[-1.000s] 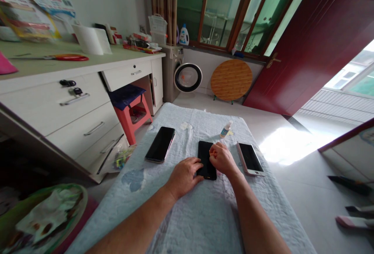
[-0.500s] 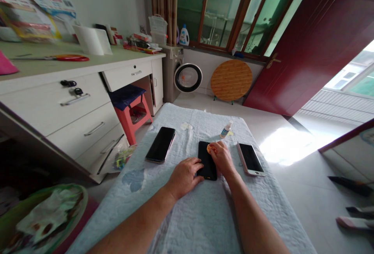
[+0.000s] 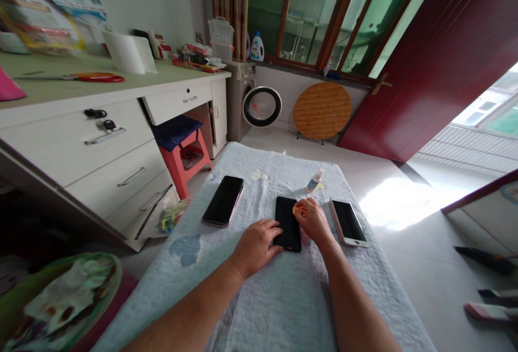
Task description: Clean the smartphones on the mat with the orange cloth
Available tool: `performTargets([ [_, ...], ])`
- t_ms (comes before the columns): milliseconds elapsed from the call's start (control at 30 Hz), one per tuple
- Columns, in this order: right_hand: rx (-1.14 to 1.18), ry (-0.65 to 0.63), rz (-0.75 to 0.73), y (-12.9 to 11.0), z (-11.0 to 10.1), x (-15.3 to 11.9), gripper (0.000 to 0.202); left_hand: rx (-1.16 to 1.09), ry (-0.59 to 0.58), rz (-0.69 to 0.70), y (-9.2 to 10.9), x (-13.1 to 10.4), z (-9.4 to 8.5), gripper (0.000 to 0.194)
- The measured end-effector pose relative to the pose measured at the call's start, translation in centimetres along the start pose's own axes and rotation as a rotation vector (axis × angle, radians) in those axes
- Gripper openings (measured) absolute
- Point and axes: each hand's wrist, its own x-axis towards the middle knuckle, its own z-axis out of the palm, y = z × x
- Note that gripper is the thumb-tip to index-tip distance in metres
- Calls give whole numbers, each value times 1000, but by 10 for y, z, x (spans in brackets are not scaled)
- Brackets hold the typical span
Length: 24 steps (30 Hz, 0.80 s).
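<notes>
On the pale blue quilted cloth (image 3: 267, 309), a black smartphone (image 3: 289, 235) lies between both hands: the left hand (image 3: 258, 243), fingers and thumb spread, braces its near left corner, presumably against sliding; the right hand (image 3: 313, 220) pinches an orange pad (image 3: 298, 209) at its far right edge. The dropper-sized bottle's (image 3: 313, 182) label is illegible.

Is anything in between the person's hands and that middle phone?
A small orange piece, pinched in the right hand, is at the upper right of the middle phone; whether it touches the screen is unclear. Nothing visible separates the left hand from the phone's left edge.
</notes>
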Motion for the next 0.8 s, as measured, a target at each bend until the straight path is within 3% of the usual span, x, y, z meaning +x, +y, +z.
performTargets([
  [133, 43, -128, -56, -5, -14, 0, 12, -7, -9, -11, 0, 0, -1, 35],
  [333, 86, -445, -65, -18, -38, -2, 13, -11, -29, -23, 2, 0, -4, 35],
  [600, 197, -775, 29, -40, -46, -13, 11, -12, -20, -1, 0, 0, -2, 35],
  [700, 194, -799, 37, -42, -47, -13, 10, -5, -20, 4, 0, 1, -2, 34],
  [800, 125, -695, -37, -38, -44, -10, 13, -1, -18, 8, 0, 1, -2, 33],
])
